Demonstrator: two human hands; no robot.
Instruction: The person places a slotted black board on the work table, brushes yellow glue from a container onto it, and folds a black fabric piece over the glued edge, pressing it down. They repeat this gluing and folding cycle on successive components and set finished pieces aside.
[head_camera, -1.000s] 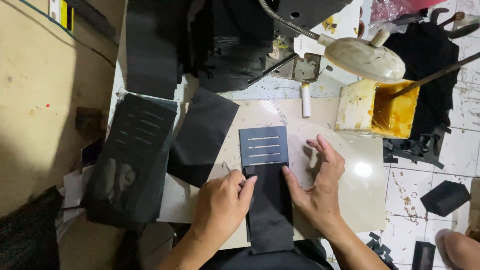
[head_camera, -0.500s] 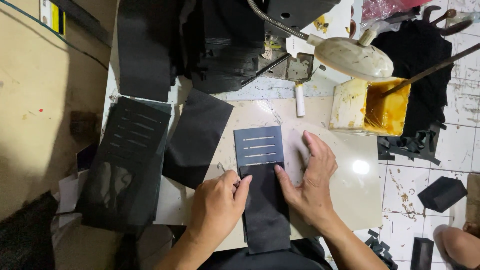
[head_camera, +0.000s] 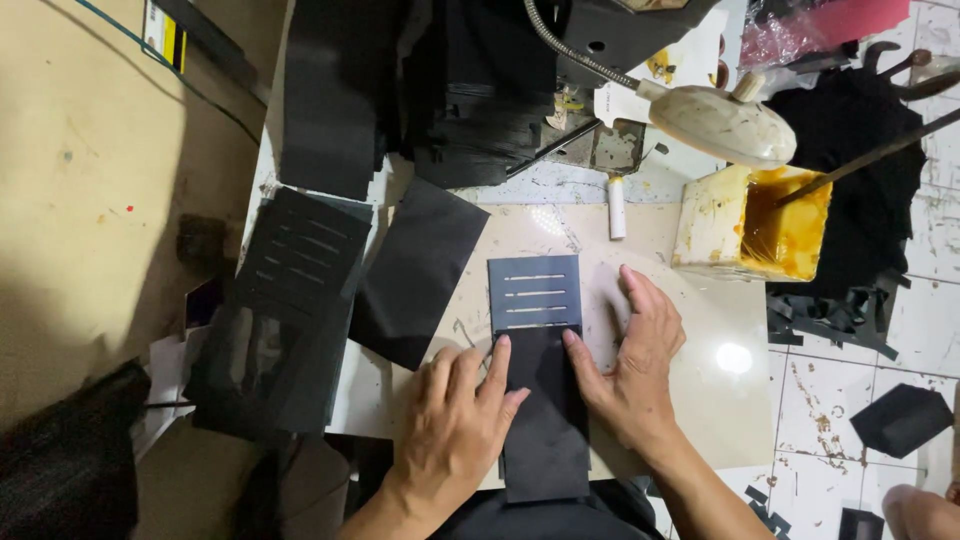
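Note:
A dark slotted panel (head_camera: 533, 292) with three pale slits lies flat on the beige work slab (head_camera: 700, 400). A black strip (head_camera: 543, 420) overlaps its near edge and runs toward me. My left hand (head_camera: 455, 412) presses flat on the strip's left edge, index finger touching the seam. On the strip's right side my right hand (head_camera: 635, 365) rests flat, thumb on the seam and fingers spread on the slab. Neither hand grips anything.
Another black sheet (head_camera: 415, 270) lies left of the panel, beside a stack of slotted black pieces (head_camera: 285, 310). A yellow glue tub (head_camera: 755, 225) with a stick stands at back right. A lamp head (head_camera: 725, 125) hangs above; a white tube (head_camera: 616, 207) lies nearby.
Both hands stay pressed on the strip and panel. My left index finger has stretched up to the seam, and the view has shifted slightly.

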